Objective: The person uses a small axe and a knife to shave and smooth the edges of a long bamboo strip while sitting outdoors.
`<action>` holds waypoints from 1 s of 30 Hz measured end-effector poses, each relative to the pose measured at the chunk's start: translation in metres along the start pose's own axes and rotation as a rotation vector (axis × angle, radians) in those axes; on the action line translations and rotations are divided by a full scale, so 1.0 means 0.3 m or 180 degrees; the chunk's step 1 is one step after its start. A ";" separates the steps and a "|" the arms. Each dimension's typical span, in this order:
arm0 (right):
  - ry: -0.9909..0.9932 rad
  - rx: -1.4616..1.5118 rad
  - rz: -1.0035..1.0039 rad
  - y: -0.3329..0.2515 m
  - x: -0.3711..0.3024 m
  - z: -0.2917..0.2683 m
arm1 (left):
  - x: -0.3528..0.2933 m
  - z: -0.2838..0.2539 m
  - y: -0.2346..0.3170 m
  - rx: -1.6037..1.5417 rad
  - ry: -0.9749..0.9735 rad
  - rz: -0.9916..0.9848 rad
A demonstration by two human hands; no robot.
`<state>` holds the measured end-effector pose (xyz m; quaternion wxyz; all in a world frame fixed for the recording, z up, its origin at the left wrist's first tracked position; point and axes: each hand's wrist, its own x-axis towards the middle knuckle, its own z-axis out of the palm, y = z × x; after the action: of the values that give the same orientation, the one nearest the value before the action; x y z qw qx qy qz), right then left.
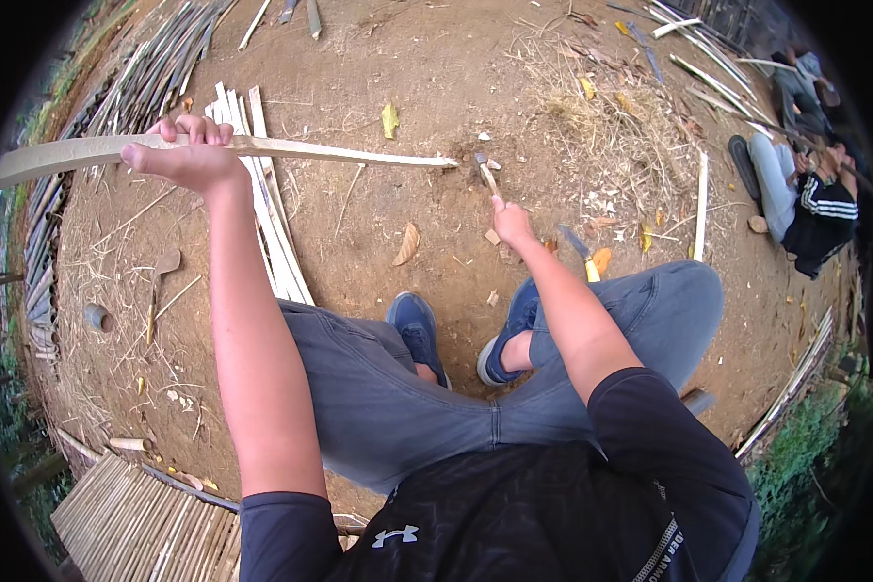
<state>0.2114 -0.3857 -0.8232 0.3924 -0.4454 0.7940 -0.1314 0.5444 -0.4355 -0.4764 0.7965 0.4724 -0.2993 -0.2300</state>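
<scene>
My left hand (189,150) is raised at the left and closed around a long, pale strip of split bamboo or wood (306,148). One end runs off to the left rim; the other tapers toward the middle, close to the ground. My right hand (514,223) grips the wooden handle of a small hatchet-like tool (487,173). Its small grey metal head is just right of the strip's tip, with a narrow gap between them. The exact shape of the head is hard to make out.
Pale strips (272,233) lie beside my left leg. A yellow-handled knife (592,270) rests near my right knee. Another hatchet-like tool (155,291) lies at left. Dark poles (155,68) are piled far left, a slatted platform (145,524) stands near left. Another person (815,204) sits at right.
</scene>
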 end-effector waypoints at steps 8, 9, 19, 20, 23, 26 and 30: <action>0.0623 0.1821 0.0411 -0.018 -0.001 -0.036 | -0.015 0.017 0.005 -0.0078 -0.0098 -0.0007; 0.0450 0.1948 0.0443 -0.019 -0.009 -0.037 | -0.010 0.013 0.007 -0.0084 -0.0110 -0.0003; -0.0188 0.1316 -0.0043 -0.004 -0.149 -0.020 | -0.030 0.035 0.017 -0.0013 0.0053 -0.0072; -0.0107 0.1175 -0.0117 -0.002 -0.144 -0.014 | -0.033 0.040 0.016 -0.0032 0.0019 -0.0074; -0.0054 0.0796 -0.0120 0.005 -0.123 0.017 | -0.036 0.047 0.010 -0.0088 -0.0081 -0.0078; -0.0208 0.0543 0.0076 -0.002 -0.093 0.044 | -0.033 0.035 0.003 -0.0101 -0.0150 -0.0047; 0.0499 0.0435 -0.0468 0.013 -0.091 0.094 | -0.010 0.011 0.001 -0.0062 -0.0148 0.0041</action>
<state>0.2380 -0.3574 -0.8302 0.3478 -0.4629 0.7767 -0.2480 0.5400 -0.4355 -0.4758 0.7954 0.4572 -0.3185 -0.2386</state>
